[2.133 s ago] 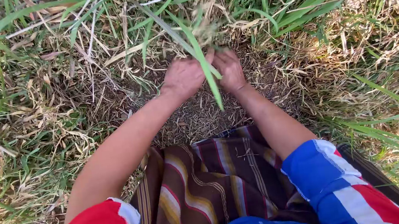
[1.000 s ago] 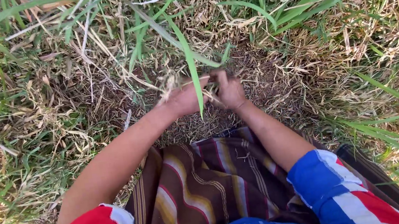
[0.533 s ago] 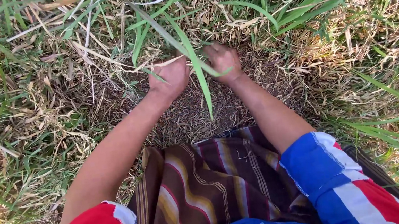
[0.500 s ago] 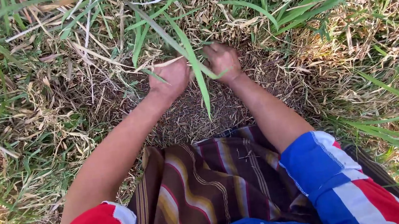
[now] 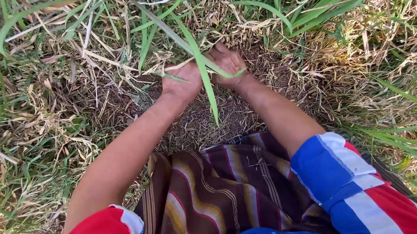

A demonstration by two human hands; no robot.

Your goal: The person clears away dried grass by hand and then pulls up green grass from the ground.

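Observation:
Both my hands reach forward to the base of a grass clump (image 5: 206,22) at the top middle. My left hand (image 5: 183,82) is curled around dry straw-coloured stalks (image 5: 158,67) at the clump's foot. My right hand (image 5: 228,65) is just beside it, fingers bent into the dry grass, knuckles up. A long green blade (image 5: 204,79) hangs down between the two hands and partly hides their fingers. Under the hands is a bare patch of dark soil and chaff (image 5: 204,125).
Tall green and dry grass (image 5: 344,0) rings the bare patch on the left, top and right. My lap is covered by a brown striped cloth (image 5: 214,197). Red, white and blue sleeves (image 5: 348,179) fill the lower corners.
A second ago my hands were drawn back together over the bare patch. They then reached forward to the clump's foot, and have since closed in on the dry stalks.

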